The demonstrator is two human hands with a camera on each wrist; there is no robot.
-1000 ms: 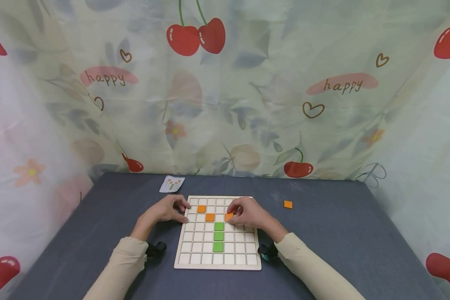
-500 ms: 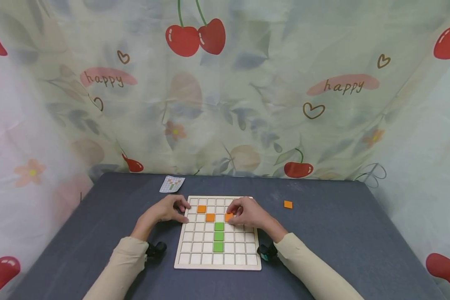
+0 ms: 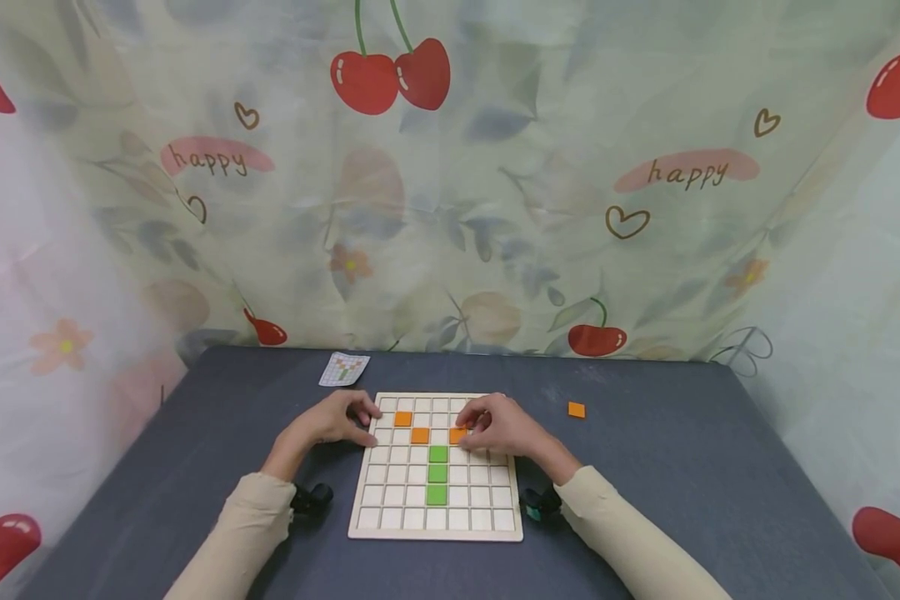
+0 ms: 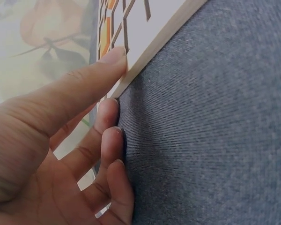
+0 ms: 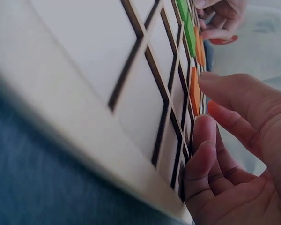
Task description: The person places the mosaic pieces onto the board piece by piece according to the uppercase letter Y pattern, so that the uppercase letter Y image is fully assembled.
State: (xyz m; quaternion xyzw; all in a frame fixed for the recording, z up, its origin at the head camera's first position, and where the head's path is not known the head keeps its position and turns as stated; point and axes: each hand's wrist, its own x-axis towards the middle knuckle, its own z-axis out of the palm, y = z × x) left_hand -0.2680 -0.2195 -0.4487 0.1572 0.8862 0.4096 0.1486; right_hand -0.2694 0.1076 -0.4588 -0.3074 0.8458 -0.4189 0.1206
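A light wooden grid board (image 3: 392, 518) lies on the dark table. My left hand (image 3: 335, 419) rests at its left edge. In the left wrist view the thumb (image 4: 113, 56) touches the rim, with other fingers loosely bent beside the board's edge. Over the upper right cells, my right hand (image 3: 501, 427) pinches an orange square tile (image 5: 195, 91) between thumb and index finger; the tile sits at a cell, partly hidden by the fingers. Two orange tiles, one upper left (image 3: 402, 419) and one nearer the middle (image 3: 420, 436), lie in cells. Below runs a column of green tiles (image 3: 437, 473).
One loose orange tile (image 3: 576, 410) lies on the table right of the board. A small card (image 3: 343, 369) printed with a coloured grid pattern lies behind the board at left. A patterned curtain (image 3: 465, 208) hangs behind the table.
My right hand has shifted very slightly right at the same orange tile. The left hand and the other tiles stay where they were.
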